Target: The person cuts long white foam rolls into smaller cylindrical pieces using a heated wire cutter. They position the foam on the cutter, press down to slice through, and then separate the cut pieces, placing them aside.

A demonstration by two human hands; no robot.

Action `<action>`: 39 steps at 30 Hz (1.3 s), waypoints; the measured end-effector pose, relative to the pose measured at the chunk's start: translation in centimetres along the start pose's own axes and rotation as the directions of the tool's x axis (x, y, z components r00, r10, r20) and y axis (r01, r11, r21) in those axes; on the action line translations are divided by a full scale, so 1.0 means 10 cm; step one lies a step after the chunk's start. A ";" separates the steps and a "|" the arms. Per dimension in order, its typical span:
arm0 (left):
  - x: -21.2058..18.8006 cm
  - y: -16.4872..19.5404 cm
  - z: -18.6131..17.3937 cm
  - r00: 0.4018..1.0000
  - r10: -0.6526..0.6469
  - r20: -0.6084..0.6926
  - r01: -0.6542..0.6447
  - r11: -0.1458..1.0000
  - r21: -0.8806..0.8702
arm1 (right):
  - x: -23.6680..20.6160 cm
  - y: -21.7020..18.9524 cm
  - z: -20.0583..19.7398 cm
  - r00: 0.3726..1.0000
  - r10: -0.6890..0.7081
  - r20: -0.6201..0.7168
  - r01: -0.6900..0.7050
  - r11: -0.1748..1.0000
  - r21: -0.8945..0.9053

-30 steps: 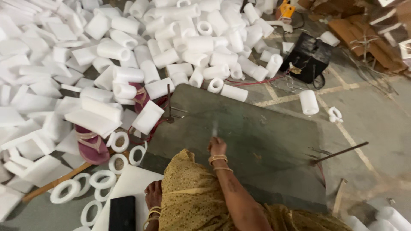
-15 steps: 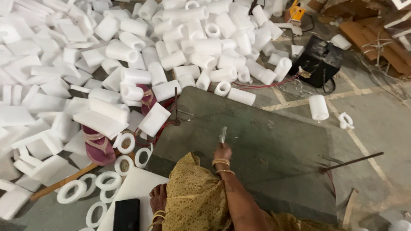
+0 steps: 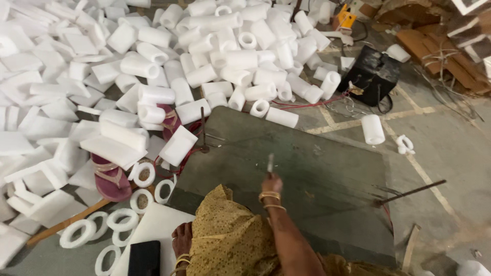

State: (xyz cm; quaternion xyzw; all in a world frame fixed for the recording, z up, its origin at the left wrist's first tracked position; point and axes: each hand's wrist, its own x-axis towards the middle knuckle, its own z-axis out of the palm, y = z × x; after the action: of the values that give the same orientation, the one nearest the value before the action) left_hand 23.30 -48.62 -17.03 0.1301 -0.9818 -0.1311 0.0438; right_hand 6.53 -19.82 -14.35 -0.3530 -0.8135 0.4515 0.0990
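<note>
Since the earlier frame the right hand point(image 3: 271, 183) has lifted its thin metal blade point(image 3: 270, 163) higher over the dark board point(image 3: 317, 168) at mid-frame, grip clenched around the blade. The left hand point(image 3: 181, 240), lower centre, rests on a white foam sheet point(image 3: 153, 227); its grip cannot be told. Foam rings point(image 3: 123, 220) lie lower left.

A dark phone screen point(image 3: 143, 258) lies on the white foam sheet point(image 3: 153, 230).
</note>
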 end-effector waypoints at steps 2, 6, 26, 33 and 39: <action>-0.03 0.02 -0.01 0.991 0.032 -0.127 -0.049 0.990 -0.134 | 0.15 0.19 -0.34 0.990 -0.079 -0.120 0.072 0.996 -0.058; -0.07 0.03 -0.01 0.990 0.015 -0.138 -0.030 0.994 -0.108 | 0.33 0.47 -0.81 0.959 0.220 -0.178 -0.204 0.973 0.104; 0.03 -0.09 -0.04 0.912 0.096 -0.399 -0.160 0.979 -0.130 | -0.32 -0.34 0.45 0.882 -0.314 0.353 0.443 0.808 -0.389; 0.03 -0.12 0.13 0.935 0.121 -0.332 -0.133 0.991 -0.011 | -0.32 0.25 0.12 0.879 -0.449 0.157 0.470 0.872 -0.137; 0.04 -0.04 0.16 0.889 0.174 -0.423 -0.216 0.975 -0.052 | 0.02 0.46 -0.37 0.921 -0.325 -0.216 0.284 0.937 -0.202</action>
State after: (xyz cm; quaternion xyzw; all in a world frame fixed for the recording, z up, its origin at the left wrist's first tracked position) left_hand 22.80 -48.68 -18.65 0.0535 -0.9503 -0.1430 0.2713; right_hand 10.34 -15.65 -15.94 -0.2820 -0.8747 0.3137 0.2385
